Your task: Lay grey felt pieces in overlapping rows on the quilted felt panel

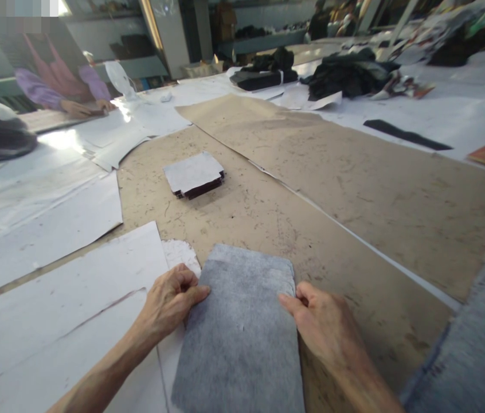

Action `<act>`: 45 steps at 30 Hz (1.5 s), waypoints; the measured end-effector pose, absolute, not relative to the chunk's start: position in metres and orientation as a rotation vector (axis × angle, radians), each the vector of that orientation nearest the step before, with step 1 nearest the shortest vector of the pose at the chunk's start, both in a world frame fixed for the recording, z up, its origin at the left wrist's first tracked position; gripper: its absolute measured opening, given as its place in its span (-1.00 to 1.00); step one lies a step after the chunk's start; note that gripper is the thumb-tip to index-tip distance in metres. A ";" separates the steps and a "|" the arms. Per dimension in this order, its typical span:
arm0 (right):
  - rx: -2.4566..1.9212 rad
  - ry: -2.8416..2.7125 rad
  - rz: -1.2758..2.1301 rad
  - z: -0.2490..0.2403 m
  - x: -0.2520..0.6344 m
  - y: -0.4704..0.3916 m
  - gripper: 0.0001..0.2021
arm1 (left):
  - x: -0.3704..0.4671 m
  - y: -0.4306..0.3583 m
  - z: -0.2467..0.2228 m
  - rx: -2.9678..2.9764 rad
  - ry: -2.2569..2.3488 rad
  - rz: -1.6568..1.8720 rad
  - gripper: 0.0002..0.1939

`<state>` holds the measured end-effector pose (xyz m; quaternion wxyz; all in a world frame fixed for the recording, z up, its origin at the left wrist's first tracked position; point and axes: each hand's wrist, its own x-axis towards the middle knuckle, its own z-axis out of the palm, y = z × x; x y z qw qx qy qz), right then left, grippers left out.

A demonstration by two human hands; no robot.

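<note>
Looks partway done tbh, with 1 notched stack [194, 173] already sitting neatly at 11 o'clock from the gray layered stack [242, 335] down at 6 o'clock, pinched at its edges by left hand [176, 298] and right hand [322, 315], so not yet let go.

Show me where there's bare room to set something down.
Two patches of speckled brown paper: between the small stack and the pale seam, and between that seam and the dark strip. Crowded: the near middle, where left hand and right hand grip the grey piece, and the far dark piles.
</note>
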<state>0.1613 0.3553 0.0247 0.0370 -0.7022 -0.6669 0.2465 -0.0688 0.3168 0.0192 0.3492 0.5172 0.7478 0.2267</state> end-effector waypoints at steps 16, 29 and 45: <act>-2.164 -2.144 0.661 0.019 0.162 0.364 -0.64 | -0.063 0.332 0.030 1.303 2.095 0.317 -0.77; -2.027 -2.136 0.399 0.024 0.159 0.352 -0.84 | -0.055 0.320 0.026 1.653 2.270 0.244 -0.83; -1.674 -2.370 0.637 0.027 0.161 0.395 -0.56 | -0.067 0.367 0.040 1.906 1.760 0.121 -0.50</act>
